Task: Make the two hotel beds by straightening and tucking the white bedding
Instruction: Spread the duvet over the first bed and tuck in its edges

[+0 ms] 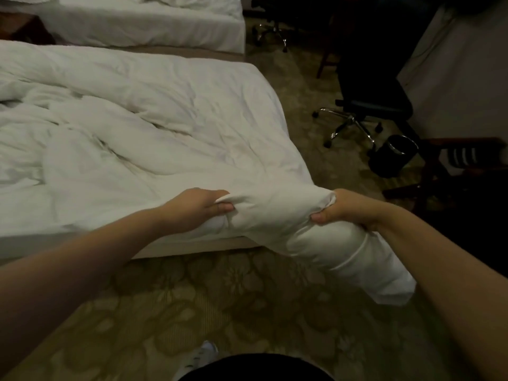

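A rumpled white duvet point(143, 138) covers the near bed point(192, 244), bunched into folds across its left half. One corner of the duvet hangs off the bed's near right corner toward the carpet. My left hand point(198, 209) pinches the duvet's edge just above the bed's side. My right hand point(343, 209) grips the same corner a little further right, beyond the mattress. The cloth between my hands is gathered into a thick roll. A second bed point(154, 26) with white bedding stands at the top, across a narrow gap.
Patterned carpet point(220, 298) lies under me. A dark office chair point(368, 105) on chrome legs stands right of the near bed, with a black waste bin point(395, 155) beside it. A wooden chair point(461, 160) sits at the far right. Another wheeled chair point(272, 31) is near the far bed.
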Demonstrator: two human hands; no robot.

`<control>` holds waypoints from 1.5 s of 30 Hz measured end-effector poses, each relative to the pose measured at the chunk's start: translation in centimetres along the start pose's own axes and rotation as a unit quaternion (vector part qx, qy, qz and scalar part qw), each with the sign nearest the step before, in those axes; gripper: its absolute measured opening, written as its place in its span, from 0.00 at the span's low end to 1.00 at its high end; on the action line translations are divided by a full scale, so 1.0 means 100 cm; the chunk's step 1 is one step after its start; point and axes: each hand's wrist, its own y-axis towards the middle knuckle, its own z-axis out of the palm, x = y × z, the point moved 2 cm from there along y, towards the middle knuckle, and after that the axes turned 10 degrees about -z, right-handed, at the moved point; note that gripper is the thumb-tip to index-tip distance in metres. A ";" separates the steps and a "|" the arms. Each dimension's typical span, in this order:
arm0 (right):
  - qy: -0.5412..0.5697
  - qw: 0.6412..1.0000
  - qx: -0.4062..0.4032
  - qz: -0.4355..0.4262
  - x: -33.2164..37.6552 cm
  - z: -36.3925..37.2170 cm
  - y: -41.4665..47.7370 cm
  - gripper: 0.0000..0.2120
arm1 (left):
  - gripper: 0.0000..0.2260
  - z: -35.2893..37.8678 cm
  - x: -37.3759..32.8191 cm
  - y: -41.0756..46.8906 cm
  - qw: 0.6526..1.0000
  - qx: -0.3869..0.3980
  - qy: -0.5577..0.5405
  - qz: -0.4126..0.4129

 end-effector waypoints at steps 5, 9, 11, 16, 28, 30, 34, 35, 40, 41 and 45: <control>0.008 0.998 0.061 -0.001 -0.001 0.017 0.012 0.30 | 0.16 0.008 0.006 -0.027 0.992 0.012 -0.069 -0.105; -0.027 0.991 0.128 -0.025 0.000 0.048 0.021 0.13 | 0.14 0.020 0.012 -0.078 0.974 0.001 -0.103 -0.203; -0.044 0.984 0.166 -0.041 0.001 0.073 0.023 0.12 | 0.12 0.024 0.016 -0.112 0.963 0.000 -0.125 -0.239; -0.117 0.952 0.269 -0.086 0.003 0.128 0.017 0.28 | 0.17 0.054 0.014 -0.200 0.924 0.024 -0.170 -0.342; -0.270 0.904 0.311 -0.117 -0.009 0.147 0.000 0.20 | 0.19 0.112 -0.005 -0.246 0.882 0.044 -0.247 -0.399; -0.245 0.918 0.296 -0.095 -0.011 0.128 -0.004 0.22 | 0.24 0.102 -0.012 -0.228 0.900 0.043 -0.225 -0.371; -0.152 0.948 0.276 -0.048 -0.018 0.091 -0.011 0.24 | 0.34 0.077 -0.024 -0.185 0.944 0.019 -0.168 -0.284; -0.134 0.954 0.264 -0.043 -0.020 0.081 -0.010 0.27 | 0.31 0.071 -0.025 -0.173 0.951 0.013 -0.149 -0.271; -0.091 0.975 0.203 -0.027 -0.023 0.038 0.003 0.48 | 0.31 0.040 -0.032 -0.121 0.968 0.013 -0.105 -0.228; -0.083 0.976 0.202 -0.022 -0.021 0.033 0.002 0.47 | 0.36 0.033 -0.030 -0.113 0.970 0.014 -0.103 -0.218; -0.073 0.975 0.205 0.039 -0.019 0.017 -0.008 0.40 | 0.34 0.017 -0.025 -0.081 0.976 0.049 -0.080 -0.195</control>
